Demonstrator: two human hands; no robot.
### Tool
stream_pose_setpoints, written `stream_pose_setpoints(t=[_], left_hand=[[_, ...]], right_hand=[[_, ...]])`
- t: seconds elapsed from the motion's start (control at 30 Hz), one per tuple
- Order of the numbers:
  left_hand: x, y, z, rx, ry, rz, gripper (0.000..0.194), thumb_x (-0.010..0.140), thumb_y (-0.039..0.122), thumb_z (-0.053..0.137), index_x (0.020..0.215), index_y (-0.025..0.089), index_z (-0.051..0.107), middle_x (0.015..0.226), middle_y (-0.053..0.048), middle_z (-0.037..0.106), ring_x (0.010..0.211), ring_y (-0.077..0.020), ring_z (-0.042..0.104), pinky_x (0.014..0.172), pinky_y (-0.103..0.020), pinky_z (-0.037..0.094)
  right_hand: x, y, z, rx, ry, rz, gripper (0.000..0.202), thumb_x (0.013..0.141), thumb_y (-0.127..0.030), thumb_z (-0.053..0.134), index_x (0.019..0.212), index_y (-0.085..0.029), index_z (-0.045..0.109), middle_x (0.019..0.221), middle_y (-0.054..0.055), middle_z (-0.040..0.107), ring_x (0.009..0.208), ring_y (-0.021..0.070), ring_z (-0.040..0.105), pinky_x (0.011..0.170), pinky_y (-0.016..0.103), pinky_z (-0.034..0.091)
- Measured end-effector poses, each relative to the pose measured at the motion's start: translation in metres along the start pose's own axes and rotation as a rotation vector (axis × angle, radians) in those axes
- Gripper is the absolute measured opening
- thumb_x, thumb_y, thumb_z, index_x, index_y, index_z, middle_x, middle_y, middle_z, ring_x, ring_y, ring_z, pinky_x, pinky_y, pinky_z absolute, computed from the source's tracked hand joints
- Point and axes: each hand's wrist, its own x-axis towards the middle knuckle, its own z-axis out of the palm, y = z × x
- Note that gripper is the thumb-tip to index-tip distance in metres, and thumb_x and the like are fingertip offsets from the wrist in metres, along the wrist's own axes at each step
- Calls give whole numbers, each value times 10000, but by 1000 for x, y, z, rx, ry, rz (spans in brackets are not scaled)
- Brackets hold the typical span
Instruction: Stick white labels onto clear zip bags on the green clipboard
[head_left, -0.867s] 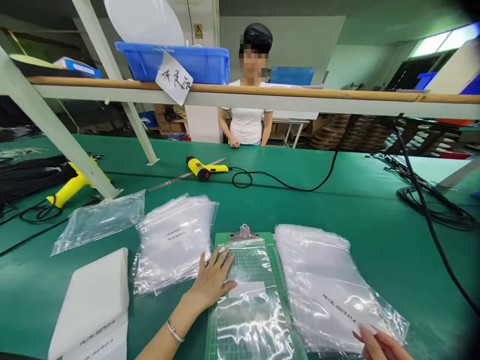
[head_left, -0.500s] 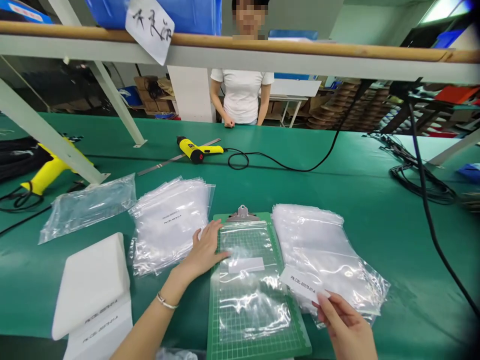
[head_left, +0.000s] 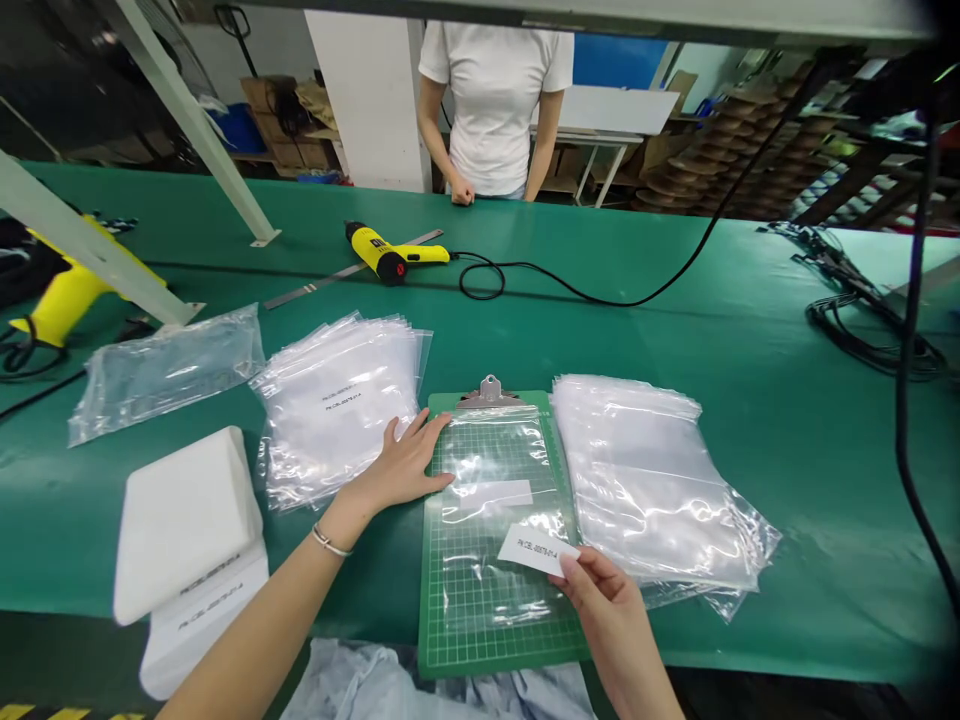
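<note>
Between the fingertips of my right hand (head_left: 611, 605) is a white printed label (head_left: 536, 548), held above the lower half of a clear zip bag (head_left: 487, 590). The bag lies flat on a green gridded clipboard (head_left: 457, 652), below its metal clip (head_left: 490, 393). A pale blank strip (head_left: 496, 494) shows at the bag's middle. My left hand (head_left: 401, 462) rests with fingers spread at the clipboard's left edge, thumb and fingertips at the bag's side. Left of it lies a pile of labelled clear bags (head_left: 341, 400); right of the clipboard is a pile of unlabelled bags (head_left: 637, 450).
A fan-folded stack of labels (head_left: 184, 520) sits at the front left, near a loose clear bag (head_left: 169, 360). Farther back are a yellow heat gun (head_left: 382, 253), its black cord (head_left: 645, 302) and a metal ruler (head_left: 315, 285). A person in white (head_left: 495, 100) stands across the table.
My right hand has brought the label leftward, from beside the right pile to over the bag. The left hand stays at the clipboard's edge. The view has tilted down.
</note>
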Motion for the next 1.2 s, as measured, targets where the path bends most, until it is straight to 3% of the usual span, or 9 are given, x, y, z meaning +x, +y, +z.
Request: stream_pose_setpoints(t=[0.3,0.73,0.97,1.1,1.2], left_hand=[[1,-8,5,15,-14,-2,914,767,601,507,1423,244,-20,1505,-106,109,1370,-311,9,1043,-595,-50],[3,-10,6,14,-17,-5,905,771,573,518,1419,282,-43,1508,-93,101,1369,-311,24,1035,-594,-57],[4,-12,8,76,-49,11,751,798,599,474,1409,370,104,1514,-8,45,1367,-328,5,1014,-635,-39],[5,-16,11,94,-40,31,724,794,634,447,1403,381,149,1513,-5,34,1362,-351,12,1001,-657,-27],[6,-18,12,101,-32,40,724,797,632,444,1405,378,144,1512,-7,40,1361,-356,25,1001,-661,-23]], right_hand=[[5,8,-2,-105,-23,-27,291,534,-391,806,679,-164,698,662,47,692,630,176,605,639,270,497],[3,7,3,-70,33,-40,298,515,-390,814,666,-166,688,665,48,693,620,180,616,623,282,516],[3,8,0,-31,18,-2,277,525,-358,819,668,-165,682,666,37,692,629,166,614,628,257,523],[7,-7,-1,82,-11,56,217,569,-300,806,656,-178,648,699,23,698,569,140,601,650,289,536],[22,-32,11,217,-71,32,177,607,-259,790,632,-189,630,674,3,689,680,152,644,807,318,519]])
